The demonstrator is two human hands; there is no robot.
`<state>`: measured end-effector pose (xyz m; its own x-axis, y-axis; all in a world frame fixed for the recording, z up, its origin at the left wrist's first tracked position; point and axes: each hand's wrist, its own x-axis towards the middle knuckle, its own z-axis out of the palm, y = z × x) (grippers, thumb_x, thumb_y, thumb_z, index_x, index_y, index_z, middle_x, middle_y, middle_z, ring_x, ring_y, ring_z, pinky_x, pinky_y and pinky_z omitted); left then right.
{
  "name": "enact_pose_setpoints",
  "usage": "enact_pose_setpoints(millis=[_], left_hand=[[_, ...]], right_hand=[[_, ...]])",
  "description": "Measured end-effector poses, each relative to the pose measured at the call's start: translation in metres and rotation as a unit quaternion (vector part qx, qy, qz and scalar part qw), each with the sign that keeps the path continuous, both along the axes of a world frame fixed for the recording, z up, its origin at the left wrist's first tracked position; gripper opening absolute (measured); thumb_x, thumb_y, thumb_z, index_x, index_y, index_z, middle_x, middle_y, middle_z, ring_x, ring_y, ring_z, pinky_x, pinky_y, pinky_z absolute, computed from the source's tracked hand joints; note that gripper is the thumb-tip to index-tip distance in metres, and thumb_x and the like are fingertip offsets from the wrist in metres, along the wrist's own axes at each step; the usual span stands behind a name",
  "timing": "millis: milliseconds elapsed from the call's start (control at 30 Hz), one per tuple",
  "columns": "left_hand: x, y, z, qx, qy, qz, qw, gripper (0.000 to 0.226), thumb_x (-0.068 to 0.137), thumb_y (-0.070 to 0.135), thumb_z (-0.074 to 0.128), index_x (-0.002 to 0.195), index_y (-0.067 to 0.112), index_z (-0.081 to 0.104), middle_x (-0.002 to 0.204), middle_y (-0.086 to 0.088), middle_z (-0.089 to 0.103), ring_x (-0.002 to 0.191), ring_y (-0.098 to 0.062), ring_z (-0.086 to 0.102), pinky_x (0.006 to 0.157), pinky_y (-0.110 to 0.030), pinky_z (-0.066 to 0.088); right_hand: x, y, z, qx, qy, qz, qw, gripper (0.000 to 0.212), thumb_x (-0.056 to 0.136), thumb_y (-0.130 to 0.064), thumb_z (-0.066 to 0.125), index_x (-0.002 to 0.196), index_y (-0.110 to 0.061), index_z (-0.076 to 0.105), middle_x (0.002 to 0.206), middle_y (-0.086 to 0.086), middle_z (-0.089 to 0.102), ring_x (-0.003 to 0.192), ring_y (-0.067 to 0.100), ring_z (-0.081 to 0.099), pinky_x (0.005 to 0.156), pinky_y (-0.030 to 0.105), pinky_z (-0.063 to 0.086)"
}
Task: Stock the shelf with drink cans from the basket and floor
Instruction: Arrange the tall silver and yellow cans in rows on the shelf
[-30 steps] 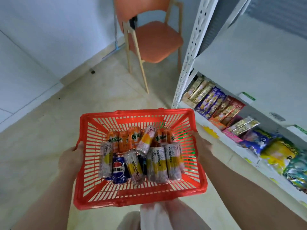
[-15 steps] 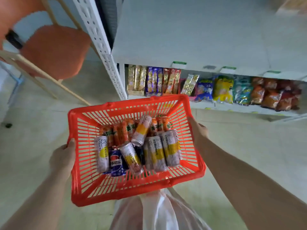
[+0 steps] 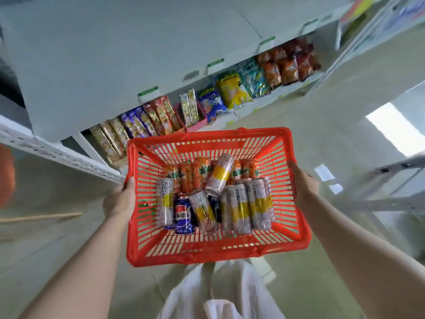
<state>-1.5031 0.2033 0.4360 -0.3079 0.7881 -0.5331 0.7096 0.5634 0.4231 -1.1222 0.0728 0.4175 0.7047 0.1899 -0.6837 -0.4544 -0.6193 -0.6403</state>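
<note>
I carry a red plastic basket (image 3: 142, 240) in front of me, above the floor. My left hand (image 3: 119, 201) grips its left rim and my right hand (image 3: 302, 185) grips its right rim. Inside lie several drink cans: silver-and-yellow cans (image 3: 239, 210), orange cans (image 3: 201, 171) at the far side and a blue Pepsi can (image 3: 182, 215). One silver-and-yellow can (image 3: 219, 176) lies tilted on top of the others. The white shelf (image 3: 103, 54) stands just beyond the basket, its wide upper board bare.
The lower shelf level holds snack packets (image 3: 147, 120) and chip bags (image 3: 232, 90). A white perforated upright (image 3: 57, 150) runs at the left. An orange chair (image 3: 5, 178) shows at the left edge. A metal ladder frame (image 3: 391, 187) stands at the right. Pale floor lies below.
The view has swung right and closer to the shelf. The chair has slid to the left edge and a ladder has come into view. Both hands keep their grip on the basket.
</note>
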Motion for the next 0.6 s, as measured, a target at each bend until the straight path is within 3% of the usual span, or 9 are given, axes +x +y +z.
enact_pose_setpoints(millis=[100, 267, 400, 467, 533, 600], left_hand=[[0.047, 0.014, -0.019, 0.0, -0.004, -0.041, 0.999, 0.06, 0.091, 0.058, 0.037, 0.108, 0.009, 0.068, 0.11, -0.021, 0.067, 0.099, -0.04, 0.063, 0.093, -0.047, 0.048], [0.142, 0.02, -0.037, -0.004, 0.024, -0.119, 0.993, 0.053, 0.098, 0.047, 0.038, 0.109, 0.004, 0.066, 0.112, -0.026, 0.064, 0.103, -0.042, 0.06, 0.086, -0.041, 0.045], [0.211, 0.016, -0.076, -0.01, 0.021, -0.148, 0.989, 0.05, 0.099, 0.042, 0.04, 0.108, 0.001, 0.067, 0.11, -0.026, 0.065, 0.1, -0.04, 0.06, 0.077, -0.037, 0.043], [0.246, 0.017, -0.101, -0.017, 0.0, -0.147, 0.989, 0.045, 0.1, 0.033, 0.041, 0.109, -0.003, 0.065, 0.11, -0.026, 0.064, 0.093, -0.036, 0.058, 0.07, -0.031, 0.033], [0.27, 0.017, -0.126, -0.018, 0.009, -0.174, 0.984, 0.044, 0.101, 0.035, 0.04, 0.109, -0.001, 0.065, 0.109, -0.024, 0.065, 0.085, -0.032, 0.055, 0.069, -0.029, 0.032], [0.289, 0.022, -0.168, -0.02, 0.025, -0.184, 0.982, 0.047, 0.099, 0.041, 0.04, 0.106, 0.003, 0.067, 0.107, -0.021, 0.067, 0.084, -0.031, 0.056, 0.074, -0.033, 0.041]], right_hand=[[0.028, -0.028, -0.013, -0.003, 0.004, -0.057, 0.998, 0.047, 0.063, -0.055, 0.08, 0.08, -0.011, 0.071, 0.074, 0.009, 0.074, 0.066, 0.026, 0.072, 0.075, 0.042, 0.061], [0.078, -0.071, -0.044, -0.016, 0.009, -0.131, 0.991, 0.034, 0.071, -0.046, 0.078, 0.074, -0.013, 0.067, 0.047, -0.003, 0.067, 0.042, 0.013, 0.065, 0.065, 0.032, 0.056], [0.124, -0.105, -0.082, -0.038, -0.006, -0.162, 0.986, 0.037, 0.073, -0.046, 0.074, 0.082, -0.01, 0.071, 0.06, 0.003, 0.069, 0.054, 0.018, 0.065, 0.069, 0.033, 0.054], [0.148, -0.111, -0.102, -0.038, -0.014, -0.172, 0.984, 0.036, 0.076, -0.045, 0.072, 0.083, -0.01, 0.071, 0.068, 0.006, 0.067, 0.06, 0.02, 0.061, 0.068, 0.033, 0.051], [0.169, -0.113, -0.124, -0.04, -0.021, -0.179, 0.983, 0.031, 0.078, -0.041, 0.072, 0.081, -0.011, 0.068, 0.065, 0.005, 0.065, 0.059, 0.02, 0.059, 0.061, 0.032, 0.05], [0.191, -0.115, -0.153, -0.038, -0.023, -0.197, 0.979, 0.031, 0.076, -0.04, 0.075, 0.079, -0.009, 0.069, 0.057, 0.003, 0.067, 0.061, 0.023, 0.061, 0.068, 0.036, 0.055]])
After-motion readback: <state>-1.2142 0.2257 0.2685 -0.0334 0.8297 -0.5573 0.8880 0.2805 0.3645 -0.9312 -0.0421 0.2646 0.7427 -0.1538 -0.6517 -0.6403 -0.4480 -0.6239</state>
